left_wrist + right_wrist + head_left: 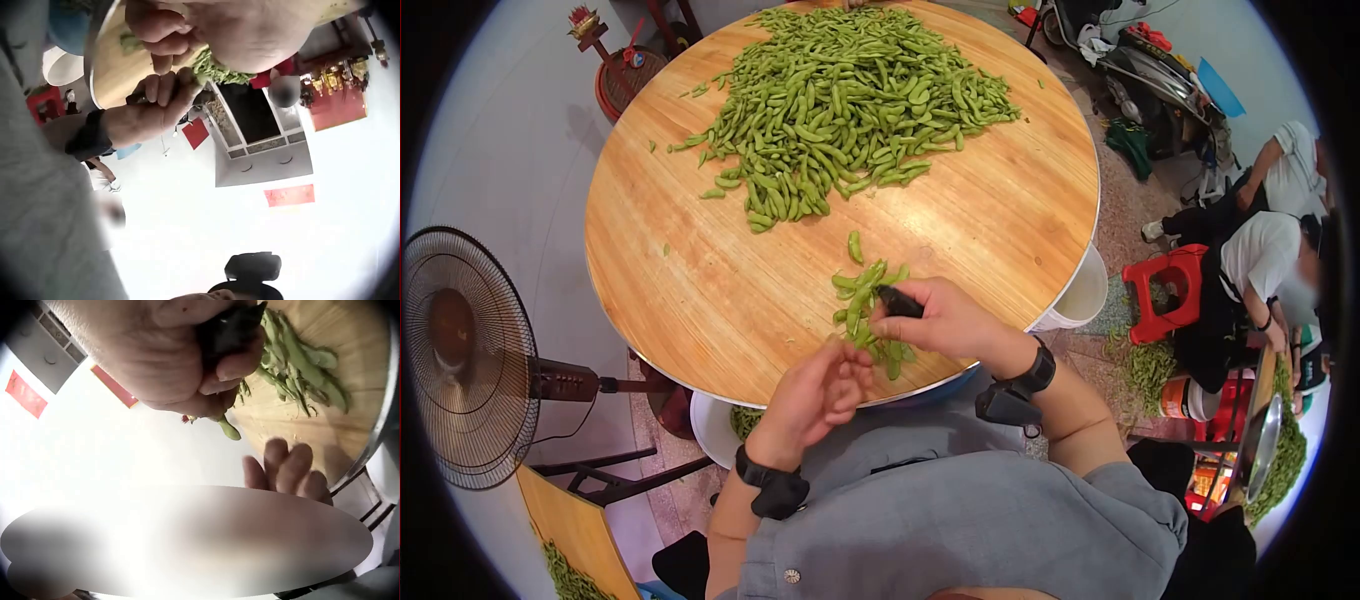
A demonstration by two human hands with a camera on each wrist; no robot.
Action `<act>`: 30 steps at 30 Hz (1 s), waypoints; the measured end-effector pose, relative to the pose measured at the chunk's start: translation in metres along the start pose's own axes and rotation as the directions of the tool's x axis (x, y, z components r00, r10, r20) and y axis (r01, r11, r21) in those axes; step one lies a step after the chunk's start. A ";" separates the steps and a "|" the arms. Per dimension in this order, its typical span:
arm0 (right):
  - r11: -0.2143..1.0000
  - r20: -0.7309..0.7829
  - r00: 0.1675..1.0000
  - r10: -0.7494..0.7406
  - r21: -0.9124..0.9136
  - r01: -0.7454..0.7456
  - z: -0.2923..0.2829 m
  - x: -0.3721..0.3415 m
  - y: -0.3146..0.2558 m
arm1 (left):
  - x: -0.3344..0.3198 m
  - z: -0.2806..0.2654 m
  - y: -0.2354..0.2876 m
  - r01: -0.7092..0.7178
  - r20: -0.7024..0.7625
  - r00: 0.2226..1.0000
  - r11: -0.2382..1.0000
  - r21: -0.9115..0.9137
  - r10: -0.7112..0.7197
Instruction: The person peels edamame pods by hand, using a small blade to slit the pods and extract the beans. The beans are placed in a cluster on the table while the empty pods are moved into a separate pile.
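My right hand (945, 320) grips a small black tool (900, 302) in its curled fingers; its working end is hidden. In the right wrist view, a green soybean pod (229, 429) sticks out below those fingers. My left hand (815, 392) is beside it at the table's near edge, palm turned up and fingers loosely bent, with nothing seen in them. A small pile of soybean pods (862, 300) lies on the wood right by both hands. In the right wrist view, these loose pods (306, 369) spread beyond the black tool.
A large heap of pods (840, 100) covers the far part of the round wooden table (690, 280). A white bucket (1082, 290) stands off the right edge, a white tub (712, 425) under the near left edge. A fan (470, 355) is at left; people (1270, 240) sit at right.
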State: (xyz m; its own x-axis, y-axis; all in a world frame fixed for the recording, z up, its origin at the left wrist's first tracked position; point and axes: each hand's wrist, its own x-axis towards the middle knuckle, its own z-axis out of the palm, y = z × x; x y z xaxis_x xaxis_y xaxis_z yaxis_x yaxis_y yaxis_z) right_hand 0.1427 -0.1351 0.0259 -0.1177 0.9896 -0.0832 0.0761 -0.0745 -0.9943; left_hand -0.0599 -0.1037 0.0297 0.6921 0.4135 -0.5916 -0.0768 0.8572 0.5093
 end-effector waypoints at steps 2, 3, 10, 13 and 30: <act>0.994 0.020 0.998 -0.064 -0.090 0.066 0.000 -0.004 0.000 | 0.010 0.003 0.001 -0.014 0.094 0.995 1.000 -0.025 0.017; 0.994 0.017 0.998 -0.061 -0.093 0.062 0.000 -0.006 -0.002 | 0.015 0.005 0.000 -0.024 0.179 0.983 0.998 -0.053 0.033; 0.997 -0.147 0.989 0.028 -0.060 -0.037 -0.001 -0.020 0.003 | 0.032 0.019 -0.001 -0.272 0.035 0.962 0.962 0.034 0.271; 0.985 -0.069 0.985 0.159 -0.048 -0.163 0.002 -0.024 -0.012 | 0.039 0.018 0.000 -0.320 -0.016 0.946 0.939 0.127 0.325; 0.942 -0.113 0.992 -0.054 -0.336 0.013 -0.001 -0.011 0.011 | 0.059 0.012 -0.006 -0.545 0.018 0.774 0.651 0.528 0.633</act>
State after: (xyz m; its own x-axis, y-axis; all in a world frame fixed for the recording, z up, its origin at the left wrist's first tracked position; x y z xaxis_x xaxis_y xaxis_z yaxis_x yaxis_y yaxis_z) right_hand 0.1457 -0.1463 0.0160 -0.0089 0.9997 -0.0211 0.4031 -0.0157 -0.9150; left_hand -0.0098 -0.0877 -0.0005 0.5003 0.8569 -0.1241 -0.0488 0.1710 0.9841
